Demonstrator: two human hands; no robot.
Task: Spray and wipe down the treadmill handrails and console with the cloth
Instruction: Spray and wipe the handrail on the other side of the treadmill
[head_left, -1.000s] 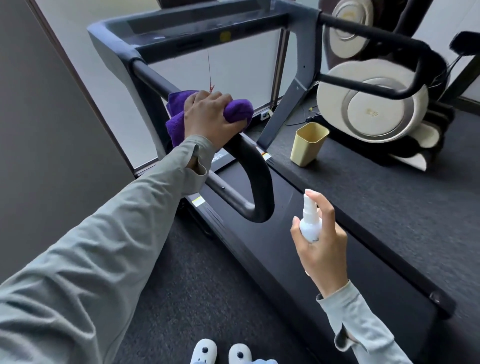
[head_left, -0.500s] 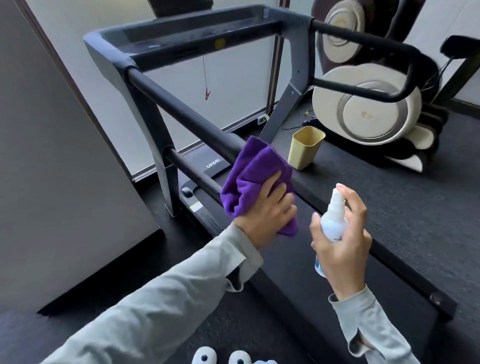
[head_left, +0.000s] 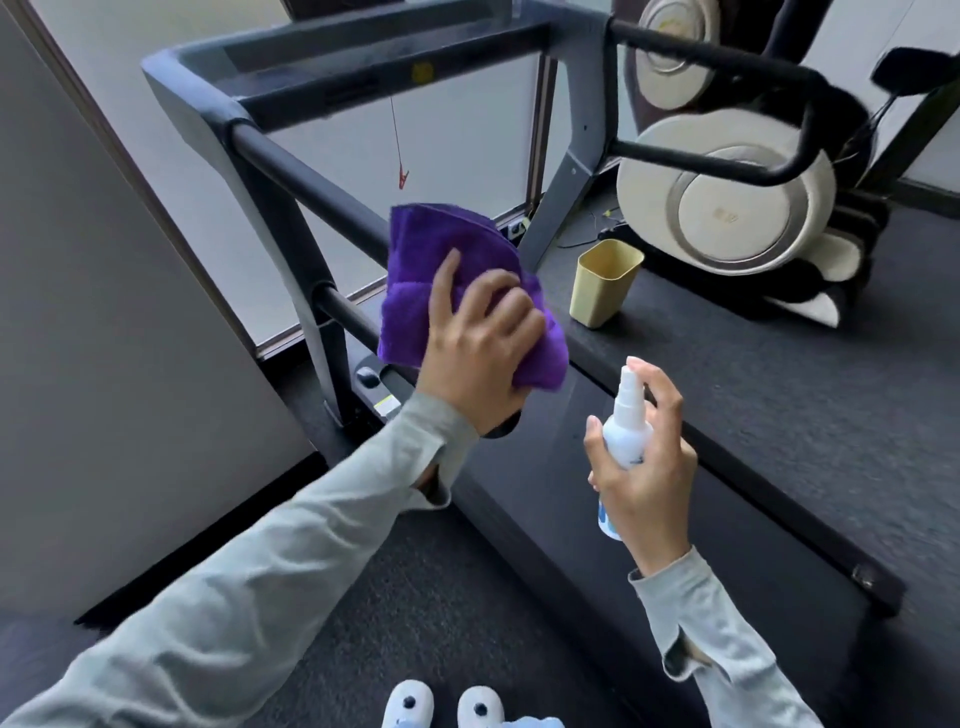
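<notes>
My left hand (head_left: 480, 343) grips a folded purple cloth (head_left: 441, 265) over the near end of the treadmill's left handrail (head_left: 306, 187), hiding the rail's curved tip. My right hand (head_left: 647, 467) holds a small white spray bottle (head_left: 626, 431) upright, forefinger on the pump, above the black treadmill belt (head_left: 571, 519). The grey console (head_left: 332, 57) spans the top of the frame. The right handrail (head_left: 717, 57) runs off to the upper right.
A yellow bin (head_left: 602, 283) stands on the carpet right of the treadmill, with a cream and black exercise machine (head_left: 727, 208) behind it. A grey wall panel (head_left: 104, 364) lies close on the left. My white slippers (head_left: 441, 704) stand at the bottom.
My left hand slid the cloth down the left handrail from near the console to the rail's near end. My right hand stayed low with the bottle.
</notes>
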